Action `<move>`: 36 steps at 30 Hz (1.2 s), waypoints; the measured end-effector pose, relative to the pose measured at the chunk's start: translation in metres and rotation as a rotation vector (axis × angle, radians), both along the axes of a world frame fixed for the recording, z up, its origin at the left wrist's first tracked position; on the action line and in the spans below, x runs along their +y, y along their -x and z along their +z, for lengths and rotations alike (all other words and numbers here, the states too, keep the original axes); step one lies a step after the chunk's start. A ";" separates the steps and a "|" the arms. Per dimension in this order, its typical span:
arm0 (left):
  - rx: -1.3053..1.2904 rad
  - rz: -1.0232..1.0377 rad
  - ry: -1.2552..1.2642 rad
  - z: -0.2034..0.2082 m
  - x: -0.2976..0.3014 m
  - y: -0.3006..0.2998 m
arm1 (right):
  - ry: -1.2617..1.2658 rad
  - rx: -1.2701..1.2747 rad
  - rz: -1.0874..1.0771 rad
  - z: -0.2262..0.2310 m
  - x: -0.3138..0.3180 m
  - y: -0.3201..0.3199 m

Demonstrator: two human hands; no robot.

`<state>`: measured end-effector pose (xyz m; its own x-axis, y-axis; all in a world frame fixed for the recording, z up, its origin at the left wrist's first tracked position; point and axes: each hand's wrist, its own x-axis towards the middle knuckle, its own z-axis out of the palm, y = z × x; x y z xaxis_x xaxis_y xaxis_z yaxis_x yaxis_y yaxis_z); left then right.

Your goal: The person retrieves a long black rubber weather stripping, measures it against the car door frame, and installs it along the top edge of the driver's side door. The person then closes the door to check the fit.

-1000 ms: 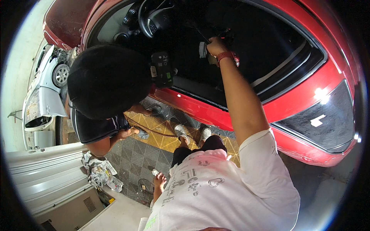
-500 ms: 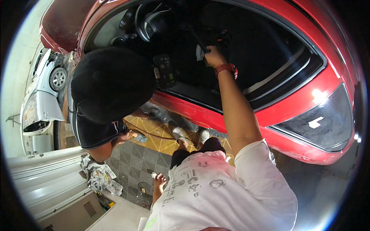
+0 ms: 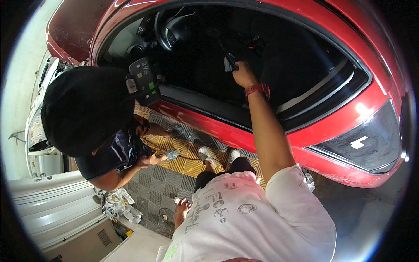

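My right hand (image 3: 245, 74) reaches through the window opening of a red car (image 3: 209, 124), with a red watch on the wrist. Its fingers are wrapped round a thin black stick-like tool (image 3: 223, 47) that points into the dark cabin; its far end is lost in shadow. A small pale piece, perhaps cloth (image 3: 227, 64), shows beside the grip. Low by my waist, my left hand (image 3: 183, 208) has its fingers curled on a small white thing (image 3: 176, 200), too small to name.
A person in a black cap (image 3: 80, 109) leans at my left, a hand on a grey tool (image 3: 171, 155). Near that head is a dark panel with green and white patches (image 3: 144, 81). A steering wheel (image 3: 160, 32), crumpled plastic sheeting (image 3: 117, 203) and a grey-yellow tiled floor (image 3: 150, 187) also show.
The person beside me has shifted left and nearer, uncovering more of the dark panel and door edge. My right hand has drawn slightly down with the black tool. My left hand stays nearly still.
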<state>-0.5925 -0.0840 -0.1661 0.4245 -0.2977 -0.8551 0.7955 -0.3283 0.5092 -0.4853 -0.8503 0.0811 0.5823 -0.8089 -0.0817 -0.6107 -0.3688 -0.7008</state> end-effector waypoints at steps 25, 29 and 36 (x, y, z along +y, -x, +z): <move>0.219 0.395 0.020 -0.026 -0.005 -0.008 | 0.076 -0.038 -0.113 -0.001 0.023 0.004; 0.273 0.358 -0.039 -0.019 -0.004 0.004 | 0.009 0.000 -0.016 -0.016 0.005 0.010; 0.434 0.537 -0.016 -0.011 -0.001 0.009 | 0.003 0.028 -0.059 0.004 0.019 0.007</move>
<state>-0.6015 -0.0846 -0.1768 0.1283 -0.1283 -0.9834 0.9808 0.1632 0.1066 -0.4921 -0.8312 0.0856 0.5311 -0.8420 -0.0946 -0.6509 -0.3339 -0.6818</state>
